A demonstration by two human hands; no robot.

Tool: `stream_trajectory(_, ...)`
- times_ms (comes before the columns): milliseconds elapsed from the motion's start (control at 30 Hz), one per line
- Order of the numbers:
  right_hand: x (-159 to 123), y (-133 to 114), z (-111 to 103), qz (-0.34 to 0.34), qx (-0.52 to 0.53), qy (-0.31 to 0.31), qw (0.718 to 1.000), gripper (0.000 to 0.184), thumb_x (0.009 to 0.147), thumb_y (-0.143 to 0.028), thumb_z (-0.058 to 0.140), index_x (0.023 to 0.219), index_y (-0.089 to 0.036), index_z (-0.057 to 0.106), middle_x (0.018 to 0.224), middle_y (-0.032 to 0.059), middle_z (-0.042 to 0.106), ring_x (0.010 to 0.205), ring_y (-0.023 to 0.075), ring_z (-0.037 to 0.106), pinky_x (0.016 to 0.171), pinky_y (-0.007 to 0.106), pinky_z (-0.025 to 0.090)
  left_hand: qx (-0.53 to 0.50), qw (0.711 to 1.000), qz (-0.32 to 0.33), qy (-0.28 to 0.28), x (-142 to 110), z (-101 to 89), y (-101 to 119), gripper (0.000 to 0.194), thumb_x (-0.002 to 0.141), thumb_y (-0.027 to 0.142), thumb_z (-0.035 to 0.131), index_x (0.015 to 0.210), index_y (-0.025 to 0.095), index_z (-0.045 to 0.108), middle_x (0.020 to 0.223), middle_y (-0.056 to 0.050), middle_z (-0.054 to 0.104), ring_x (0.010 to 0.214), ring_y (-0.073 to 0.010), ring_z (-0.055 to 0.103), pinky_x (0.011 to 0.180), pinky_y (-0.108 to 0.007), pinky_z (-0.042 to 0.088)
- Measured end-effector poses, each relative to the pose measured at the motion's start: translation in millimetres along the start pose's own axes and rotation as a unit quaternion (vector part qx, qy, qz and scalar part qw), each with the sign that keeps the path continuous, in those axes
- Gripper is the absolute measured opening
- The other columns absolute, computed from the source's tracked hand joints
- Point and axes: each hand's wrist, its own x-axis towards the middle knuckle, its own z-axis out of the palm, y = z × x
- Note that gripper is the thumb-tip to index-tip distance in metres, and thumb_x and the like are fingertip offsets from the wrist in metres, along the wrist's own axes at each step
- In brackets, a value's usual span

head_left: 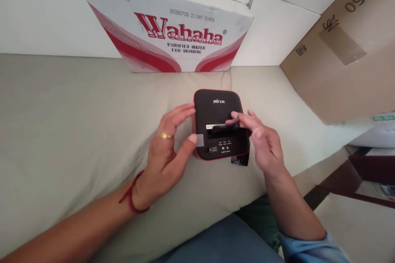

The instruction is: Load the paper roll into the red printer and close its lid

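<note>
A black receipt printer [219, 113] with a red rim and white lettering lies flat on a pale green cloth surface. Along its left side is my left hand [169, 148], fingers stretched and thumb apart, the thumb tip at the lower left edge beside a clear tape piece [200, 140]. My right hand [265, 139] is over the printer's right side, fingers extended and partly spread near the dark slot [220, 132]; whether they touch it I cannot tell. A small glossy black piece [240, 160] shows at the printer's lower right corner.
A white and red Wahaha water carton [188, 33] stands behind the printer. White boxes [284, 28] back it, and a large brown cardboard box [345, 57] leans in at the right. Dark red shelving [339, 172] sits at the lower right, with my legs [212, 242] below the cloth edge.
</note>
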Motion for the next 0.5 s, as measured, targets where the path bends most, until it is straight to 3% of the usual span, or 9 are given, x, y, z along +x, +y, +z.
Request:
stream_trajectory(100, -11.6, -9.3, 0.1, -0.072, -0.027, -0.043, 0.996, 0.052, 0.120, -0.053, 0.041, 0.118, -0.030, 0.087, 0.123, 0.0030, 0.090, 0.147, 0.0285, 0.071, 0.142, 0.058, 0.029, -0.152, 0.982, -0.105, -0.048, 2.7, 4.8, -17.4, 0.072, 0.105, 0.035, 0.073, 0.171, 0.042, 0.045, 0.185, 0.000, 0.042, 0.175, -0.0304, 0.034, 0.147, -0.056, 0.026)
stream_trajectory(200, -28.2, -7.8, 1.9, -0.131, -0.065, -0.033, 0.989, 0.043, 0.119, -0.045, 0.047, 0.118, -0.025, 0.086, 0.127, 0.0061, 0.089, 0.145, 0.0267, 0.072, 0.140, 0.052, 0.034, -0.268, 0.948, -0.147, -0.093, 4.2, 6.2, -27.3, 0.086, 0.098, 0.040, 0.080, 0.173, 0.051, 0.040, 0.190, 0.007, 0.030, 0.180, -0.0318, 0.021, 0.149, -0.058, 0.017)
stream_trajectory(333, -47.2, 0.7, 5.9, -0.150, -0.074, -0.011, 0.986, 0.036, 0.117, -0.035, 0.051, 0.130, -0.021, 0.082, 0.133, 0.0102, 0.087, 0.140, 0.0230, 0.075, 0.136, 0.046, 0.044, -0.293, 0.933, -0.177, -0.107, 11.7, -2.2, -29.1, 0.104, 0.088, 0.038, 0.091, 0.173, 0.059, 0.035, 0.192, 0.014, 0.022, 0.183, -0.0333, 0.007, 0.150, -0.063, 0.002)
stream_trajectory(500, -54.4, 6.2, 12.0, -0.150, -0.066, 0.015, 0.986, 0.035, 0.116, -0.030, 0.053, 0.134, -0.023, 0.081, 0.134, 0.0093, 0.087, 0.140, 0.0208, 0.075, 0.136, 0.043, 0.044, -0.303, 0.919, -0.205, -0.147, 27.7, -9.5, -36.9, 0.121, 0.080, 0.031, 0.095, 0.175, 0.062, 0.027, 0.192, 0.015, 0.018, 0.182, -0.0374, 0.004, 0.147, -0.070, -0.002)
